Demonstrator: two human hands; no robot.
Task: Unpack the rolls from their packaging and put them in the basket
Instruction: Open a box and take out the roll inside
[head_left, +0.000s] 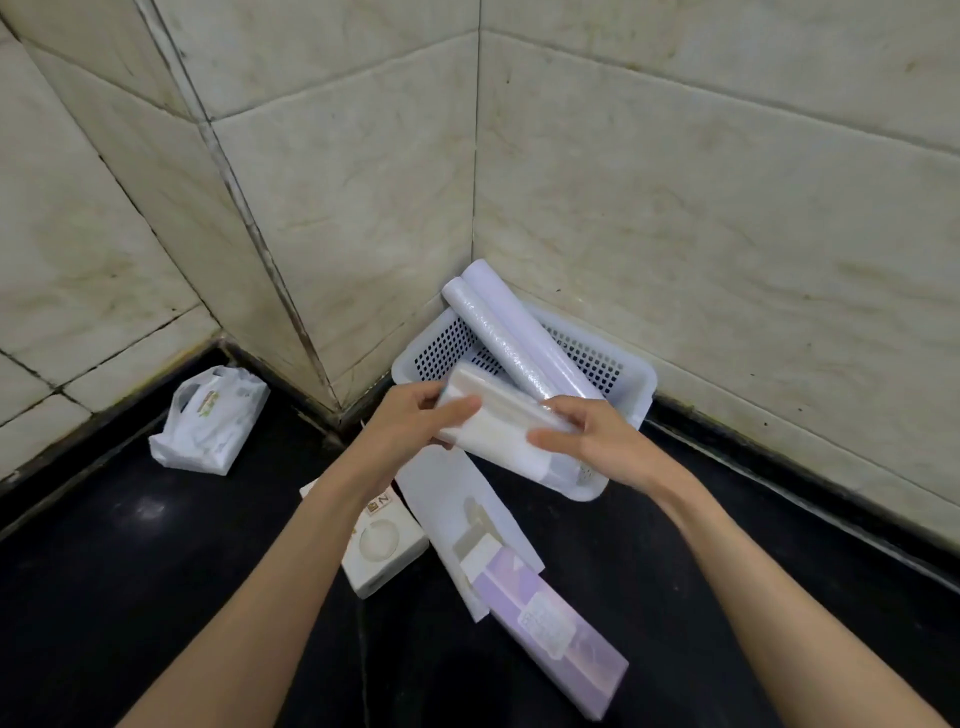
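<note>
Above the near rim of the white basket (636, 387), the left hand (410, 428) and right hand (597, 434) each grip one end of a wrapped roll pack (498, 421), fingers curled around it. Two pale rolls (519, 338) lie slanted inside the basket. On the black tabletop (156, 571) lie a white box (382, 548), a lilac box (550, 634) and a plastic bag (210, 421).

Single head-worn wide-angle view is looking forward and steeply down into a tiled wall corner (475, 156) over a black counter (156, 571). It is sitting close: both forearms are entering from the bottom edge. Wall lines are bowing outward.
</note>
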